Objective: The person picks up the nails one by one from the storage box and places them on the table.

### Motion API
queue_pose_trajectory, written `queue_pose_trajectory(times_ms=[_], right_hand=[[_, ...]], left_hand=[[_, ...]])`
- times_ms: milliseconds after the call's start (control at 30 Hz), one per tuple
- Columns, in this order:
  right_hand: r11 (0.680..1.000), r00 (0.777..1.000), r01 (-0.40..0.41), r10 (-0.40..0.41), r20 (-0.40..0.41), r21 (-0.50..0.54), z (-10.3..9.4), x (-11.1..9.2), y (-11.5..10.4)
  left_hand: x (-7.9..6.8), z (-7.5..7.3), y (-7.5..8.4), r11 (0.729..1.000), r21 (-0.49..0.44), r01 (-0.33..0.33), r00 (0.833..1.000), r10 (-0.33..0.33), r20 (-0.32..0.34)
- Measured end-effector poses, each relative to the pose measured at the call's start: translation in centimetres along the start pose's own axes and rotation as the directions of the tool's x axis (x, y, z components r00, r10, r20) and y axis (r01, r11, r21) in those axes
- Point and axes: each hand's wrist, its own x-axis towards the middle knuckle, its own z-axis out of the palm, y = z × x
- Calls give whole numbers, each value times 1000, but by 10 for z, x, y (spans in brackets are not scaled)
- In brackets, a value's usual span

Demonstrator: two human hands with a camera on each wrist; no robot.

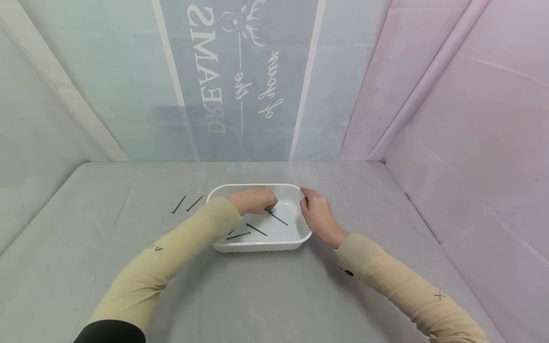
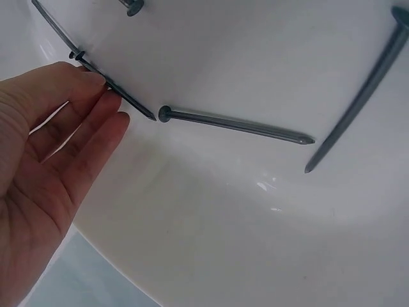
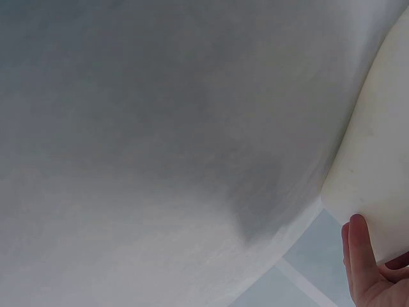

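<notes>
So the left hand is reaching down into the tray, with thumb and fingertips pinching a dark metal nail. That nail is inside the tray, its pointed end sticking out past the fingertips, and another nail runs up close to its head end. A third nail lies just beside the tip, and a fourth one slants near that one's point, both on the tray floor.

The white tray itself is about midway between the counter's left and right edges, closer to the far edge. Right hand has hold of the end facing the counter's right edge, fingers at the rim and against the outside wall.

Two more nails are on the counter outside the tray, side by side and apart, toward the far left corner. Counter's covered in grey. Both arms are in beige sleeves. Behind the far edge hangs a blue-grey cloth with white "DREAMS" lettering, and pinkish fabric covers the right side.
</notes>
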Motion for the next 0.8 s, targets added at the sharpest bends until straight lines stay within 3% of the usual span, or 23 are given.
queue_pose_trajectory(times_ms=[400, 800], right_hand=[[1000, 1000, 10, -10, -18, 2, 2, -1, 1], [1000, 1000, 3, -3, -7, 9, 2, -3, 2]], left_hand=[[3, 1, 5, 997, 67, 46, 998, -49, 37], [5, 1, 7, 994, 99, 37, 997, -44, 67]])
